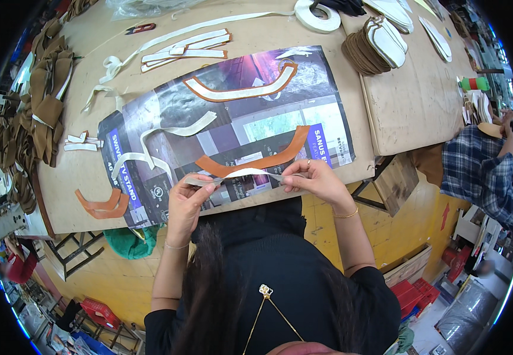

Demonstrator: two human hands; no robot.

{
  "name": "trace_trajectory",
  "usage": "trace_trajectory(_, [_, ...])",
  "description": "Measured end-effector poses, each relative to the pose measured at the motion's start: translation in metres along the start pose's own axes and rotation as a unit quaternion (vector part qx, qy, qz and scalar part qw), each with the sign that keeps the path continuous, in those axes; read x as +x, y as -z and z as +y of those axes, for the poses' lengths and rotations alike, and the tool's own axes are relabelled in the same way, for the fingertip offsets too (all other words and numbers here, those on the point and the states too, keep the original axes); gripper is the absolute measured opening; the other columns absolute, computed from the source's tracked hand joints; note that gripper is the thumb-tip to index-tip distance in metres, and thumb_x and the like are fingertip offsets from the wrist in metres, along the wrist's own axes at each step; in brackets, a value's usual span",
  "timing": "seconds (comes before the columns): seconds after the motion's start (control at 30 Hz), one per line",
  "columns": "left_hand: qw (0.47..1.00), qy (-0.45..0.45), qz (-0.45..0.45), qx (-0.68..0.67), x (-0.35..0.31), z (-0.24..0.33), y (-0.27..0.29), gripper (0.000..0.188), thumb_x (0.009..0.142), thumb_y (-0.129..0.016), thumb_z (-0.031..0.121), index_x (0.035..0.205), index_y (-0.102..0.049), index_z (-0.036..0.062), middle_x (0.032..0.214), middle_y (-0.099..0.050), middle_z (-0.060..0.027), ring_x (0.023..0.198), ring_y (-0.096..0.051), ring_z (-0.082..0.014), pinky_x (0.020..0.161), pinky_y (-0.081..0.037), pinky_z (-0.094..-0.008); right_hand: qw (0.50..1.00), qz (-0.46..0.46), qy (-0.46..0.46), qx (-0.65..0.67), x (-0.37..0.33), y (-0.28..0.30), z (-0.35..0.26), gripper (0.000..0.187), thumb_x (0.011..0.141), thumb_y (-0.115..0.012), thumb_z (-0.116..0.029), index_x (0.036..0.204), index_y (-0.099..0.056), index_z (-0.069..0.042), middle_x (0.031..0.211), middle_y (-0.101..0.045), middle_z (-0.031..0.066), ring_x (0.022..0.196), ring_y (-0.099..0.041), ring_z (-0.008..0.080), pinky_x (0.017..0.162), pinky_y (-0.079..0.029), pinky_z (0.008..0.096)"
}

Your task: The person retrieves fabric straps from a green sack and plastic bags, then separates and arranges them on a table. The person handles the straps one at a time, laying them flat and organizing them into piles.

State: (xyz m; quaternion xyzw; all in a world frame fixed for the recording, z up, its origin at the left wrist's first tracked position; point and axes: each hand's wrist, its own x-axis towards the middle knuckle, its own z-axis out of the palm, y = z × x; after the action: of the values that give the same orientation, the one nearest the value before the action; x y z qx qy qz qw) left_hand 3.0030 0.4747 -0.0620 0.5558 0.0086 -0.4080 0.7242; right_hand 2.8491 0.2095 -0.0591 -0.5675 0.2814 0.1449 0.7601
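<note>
Between my two hands a short white tape strip [249, 172] is held stretched, its ends looking greyish. My left hand [189, 198] pinches one end with thumb and fingers, and my right hand [317, 180] pinches the other. Just beyond the strip lies a curved tan leather piece [262, 163], bare on top. Farther off, a similar curved piece [242, 92] carries a white strip along its length. Both rest on a printed cardboard sheet [168, 97]. Loose white strips [181, 128] lie curled on the sheet's left part.
Tan curved pieces [104, 206] lie at the sheet's lower left corner. Beyond the sheet are white-faced straps [186, 49], red thread snips [141, 28] and a tape roll [318, 16]. Brown pieces pile up [49, 100] at left. A stack [381, 47] and a plaid-shirted person [478, 160] are right.
</note>
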Motion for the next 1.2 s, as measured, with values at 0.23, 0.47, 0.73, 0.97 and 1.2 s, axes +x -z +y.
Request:
trace_trajectory(0.23, [0.998,-0.005,-0.026,-0.050,0.001,0.004,-0.014,0.012,0.089,-0.064,0.001,0.100,-0.060,-0.0008,0.100,-0.066,-0.0133,0.099,-0.066,-0.0241,0.086,-0.055,-0.0346,0.988,0.076,0.072,0.118,0.003,0.006,0.010,0.013,0.089,-0.069,-0.010,0.096,-0.061,-0.003,0.090,-0.067,0.0071,0.079,-0.069,0.0150,0.065,-0.054,0.0251])
trace_trajectory(0.47, [0.998,0.055,-0.012,0.008,0.004,-0.022,-0.010,0.031,0.092,-0.061,0.001,0.119,-0.047,0.0008,0.103,-0.065,-0.0157,0.088,-0.069,-0.0237,0.076,-0.058,-0.0327,0.981,0.105,0.066,0.146,0.003,-0.011,0.008,0.022,0.091,-0.067,-0.011,0.107,-0.053,-0.005,0.089,-0.065,0.0071,0.084,-0.069,0.0156,0.064,-0.054,0.0236])
trace_trajectory(0.73, [0.991,-0.090,0.059,0.080,0.006,-0.026,-0.036,0.069,0.091,-0.062,-0.001,0.144,-0.019,0.0101,0.105,-0.062,-0.0191,0.084,-0.069,-0.0214,0.068,-0.057,-0.0287,0.978,0.138,0.136,0.077,0.012,-0.024,0.012,0.029,0.088,-0.068,-0.004,0.112,-0.051,-0.003,0.090,-0.059,0.0024,0.076,-0.061,0.0068,0.066,-0.052,0.0211])
trace_trajectory(0.97, [0.971,-0.056,0.084,0.217,0.008,-0.015,-0.041,0.067,0.089,-0.064,0.001,0.144,-0.026,0.0096,0.093,-0.065,-0.0105,0.067,-0.063,-0.0101,0.056,-0.051,-0.0231,0.971,0.173,0.163,-0.021,0.020,-0.024,0.015,0.038,0.087,-0.068,0.000,0.121,-0.050,-0.002,0.092,-0.058,0.0024,0.079,-0.059,0.0062,0.066,-0.051,0.0204])
trace_trajectory(1.2, [0.954,-0.107,0.100,0.261,0.015,-0.024,-0.030,0.074,0.086,-0.067,0.000,0.147,-0.026,0.0095,0.092,-0.066,-0.0077,0.060,-0.057,-0.0055,0.052,-0.044,-0.0204,0.959,0.208,0.163,-0.102,0.025,-0.036,0.009,0.043,0.086,-0.069,0.000,0.125,-0.052,-0.001,0.099,-0.064,0.0049,0.086,-0.061,0.0078,0.076,-0.051,0.0212])
